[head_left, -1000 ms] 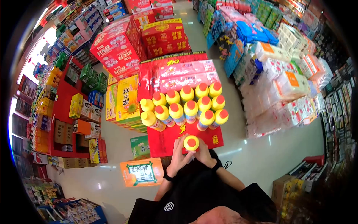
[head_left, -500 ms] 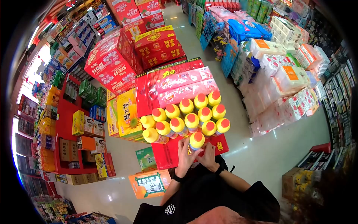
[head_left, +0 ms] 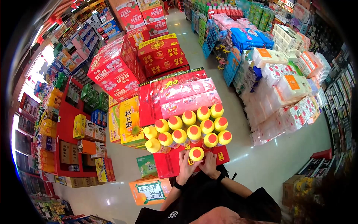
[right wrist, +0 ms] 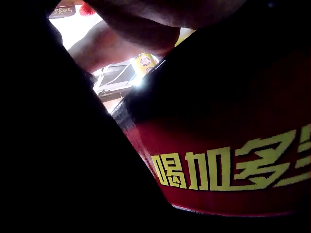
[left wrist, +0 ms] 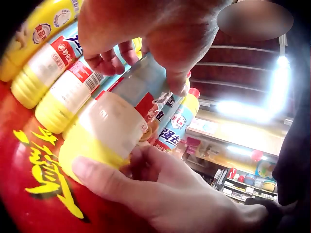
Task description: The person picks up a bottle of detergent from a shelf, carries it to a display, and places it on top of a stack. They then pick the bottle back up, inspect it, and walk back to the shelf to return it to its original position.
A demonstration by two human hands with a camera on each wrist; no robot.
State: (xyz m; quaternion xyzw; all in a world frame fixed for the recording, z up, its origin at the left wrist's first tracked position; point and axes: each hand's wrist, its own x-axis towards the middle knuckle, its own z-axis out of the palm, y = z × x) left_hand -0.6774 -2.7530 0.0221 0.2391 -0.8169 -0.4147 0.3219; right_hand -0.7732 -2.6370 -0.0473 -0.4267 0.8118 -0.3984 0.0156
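Observation:
A yellow bottle (head_left: 196, 154) with a red cap stands between both hands at the front of a red carton (head_left: 166, 166). My left hand (head_left: 186, 167) grips its upper part; in the left wrist view the fingers curl round the blue section of its label. Low on the same bottle (left wrist: 109, 119), my right hand (left wrist: 170, 189) holds the base, thumb along the yellow bottom and fingers bent beside it. Right beyond it are rows of similar bottles (head_left: 194, 132), two at the left end showing no red cap. The right wrist view is mostly dark.
Behind the bottles lie pink packs (head_left: 190, 102) on the red carton stack. Yellow cartons (head_left: 130, 117) adjoin on the left, with red cartons (head_left: 160, 52) farther back. Wrapped tissue packs (head_left: 283, 100) are piled on the right. An orange box (head_left: 151, 191) lies on the floor.
The bottle has gone forward from near my body to close beside the front row. My right hand has shifted lower along it. The head view has tilted slightly.

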